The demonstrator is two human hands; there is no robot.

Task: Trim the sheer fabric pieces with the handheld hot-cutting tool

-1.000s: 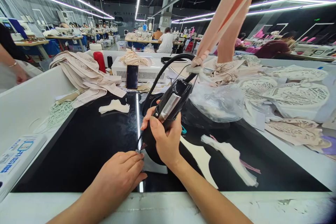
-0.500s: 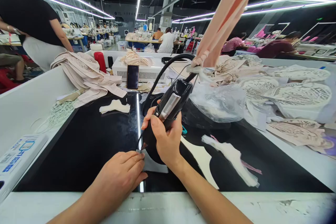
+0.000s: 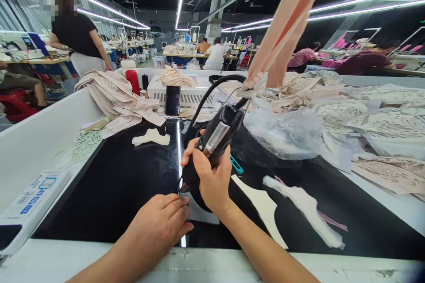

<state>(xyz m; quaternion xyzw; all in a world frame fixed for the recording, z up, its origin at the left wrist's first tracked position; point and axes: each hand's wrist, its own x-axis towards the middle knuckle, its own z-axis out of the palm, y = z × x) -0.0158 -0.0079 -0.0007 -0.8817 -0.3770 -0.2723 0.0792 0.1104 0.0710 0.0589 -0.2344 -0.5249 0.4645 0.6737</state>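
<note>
My right hand (image 3: 212,177) is wrapped around a black handheld power tool (image 3: 219,135) with a metal plate on its side. The tool tilts, its tip pointing down and left, and a thick black cable leaves its top. Pink fabric straps (image 3: 282,31) are tied near the tool's upper end. Beneath the tip lies a thin pale fabric piece (image 3: 199,210), partly covered by my right hand and the tool. My left hand (image 3: 162,223) grips this piece at its left end, fingers together, close beside the tip. The exact contact of tip and fabric is hidden.
Cream cut pieces (image 3: 260,205) and a layered white stack (image 3: 307,210) lie right on the black work surface (image 3: 99,203). A teal clip (image 3: 237,164) and plastic bag (image 3: 285,135) are beyond. Another cream piece (image 3: 151,137), phone (image 3: 172,100) and beige fabric pile (image 3: 114,97) are farther back.
The view has shifted a little, so the table and hands appear slightly farther right and lower. The person in black at the left appears smaller. Both hands keep their hold.
</note>
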